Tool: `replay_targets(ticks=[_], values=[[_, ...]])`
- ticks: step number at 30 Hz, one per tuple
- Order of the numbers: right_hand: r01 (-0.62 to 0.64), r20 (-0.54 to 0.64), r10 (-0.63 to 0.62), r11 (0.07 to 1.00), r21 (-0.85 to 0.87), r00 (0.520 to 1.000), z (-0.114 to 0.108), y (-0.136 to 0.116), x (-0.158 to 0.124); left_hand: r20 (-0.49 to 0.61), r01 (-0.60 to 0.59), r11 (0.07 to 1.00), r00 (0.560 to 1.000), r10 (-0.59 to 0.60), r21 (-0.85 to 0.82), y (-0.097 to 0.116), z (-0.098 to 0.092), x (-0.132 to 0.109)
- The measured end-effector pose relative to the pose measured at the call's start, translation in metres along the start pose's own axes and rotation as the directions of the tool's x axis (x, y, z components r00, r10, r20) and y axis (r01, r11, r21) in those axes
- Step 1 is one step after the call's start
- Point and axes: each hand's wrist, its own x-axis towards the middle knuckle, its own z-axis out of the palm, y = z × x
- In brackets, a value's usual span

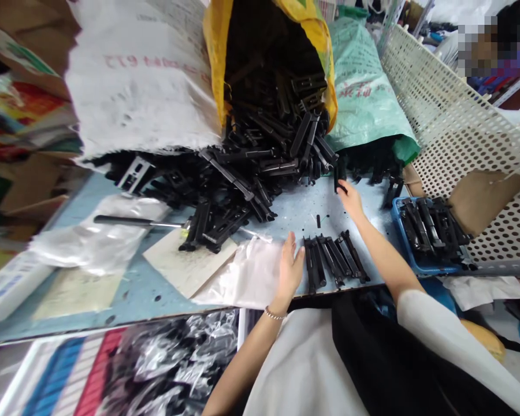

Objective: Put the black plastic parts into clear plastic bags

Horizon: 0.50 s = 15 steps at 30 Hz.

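Nearest me, below the bench's (145, 292) front edge, dark pieces in clear wrapping (177, 358) fill the space beside the person's lap. Along that edge, right of its middle, lies a row of slim black plastic parts (335, 260), side by side. The left hand (291, 268) is at the row's left end, fingers stretched out and holding nothing, next to flat clear plastic bags (255, 271). A blue basket (401, 216) of similar parts sits near the front right corner. Left of the bags are a cardboard sheet (184, 268) and a black-handled tool (125, 220).

Farther in, the right hand (350, 199) reaches toward the back edge, its fingertips closed on one black part (339, 178). Behind, a heap of them (242, 167) spills from a yellow sack (219, 58), between a white sack (143, 86) and a green sack (364, 92). A perforated cream crate (442, 98) rises past the right end.
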Motion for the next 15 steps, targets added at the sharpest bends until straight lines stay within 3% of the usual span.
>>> replay_targets(ticks=[2, 5, 8, 9, 11, 13, 15], values=[[0.078, -0.006, -0.078, 0.987, 0.143, 0.997, -0.009, -0.007, -0.057, 0.021, 0.035, 0.993, 0.999, -0.033, -0.112, 0.014, -0.001, 0.005], [0.229, 0.054, -0.240, 0.961, 0.156, 0.969, -0.020, -0.027, -0.143, 0.127, 0.120, 0.929, 0.989, -0.080, -0.349, 0.041, 0.009, 0.016], [0.440, 0.203, -0.473, 0.878, 0.187, 0.857, -0.030, -0.050, -0.189, 0.206, 0.248, 0.812, 0.965, -0.161, -0.528, 0.065, 0.018, 0.023], [0.479, 0.225, -0.520, 0.851, 0.213, 0.824, -0.034, -0.055, -0.192, 0.218, 0.278, 0.790, 0.958, -0.186, -0.546, 0.072, 0.018, 0.022], [0.508, 0.185, -0.545, 0.834, 0.213, 0.817, -0.040, -0.061, -0.181, 0.238, 0.311, 0.778, 0.948, -0.212, -0.545, 0.082, 0.013, 0.017], [0.527, 0.096, -0.536, 0.843, 0.106, 0.839, -0.041, -0.062, -0.156, 0.275, 0.328, 0.785, 0.939, -0.208, -0.525, 0.091, 0.005, 0.007], [0.584, 0.068, -0.581, 0.811, -0.030, 0.811, -0.034, -0.062, -0.128, 0.331, 0.345, 0.786, 0.924, -0.189, -0.513, 0.097, -0.002, -0.004]])
